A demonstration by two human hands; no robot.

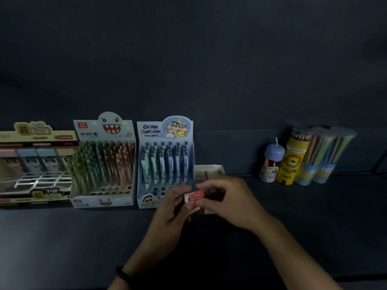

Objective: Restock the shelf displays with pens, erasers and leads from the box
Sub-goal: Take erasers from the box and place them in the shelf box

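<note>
A small red packet (195, 195) with a white end is held between both hands, just above the dark shelf (83, 237). The left hand (171, 208) is curled around the packet's white end, and its thumb (179, 194) is pressed along the top edge. The other left fingers are hidden behind the packet, so their spread cannot be told. The right hand (227, 200) is closed on the red end: the packet is pinched between the forefinger (211, 184) above and the thumb (202, 203) below, and the remaining fingers are folded loosely behind. Just under the thumbs a second strip of red and white (196, 210) is seen, possibly another packet, though the dim light leaves this unsure.

Directly behind the right fingers, a low open box (209, 170) with red and white contents is partly covered by the hand. Just beyond the left fingertips stands a cartoon pen display (165, 160), with pens filling its back rows and bare holes at the front. Further to the left of the fingers a monster-face pen display (104, 164) and a wide display with a white grid (35, 174) are lined up. Well to the right of the fingers, pencil tubes (305, 158) are grouped against the wall. A dark bracelet (123, 276) is worn on the left wrist.
</note>
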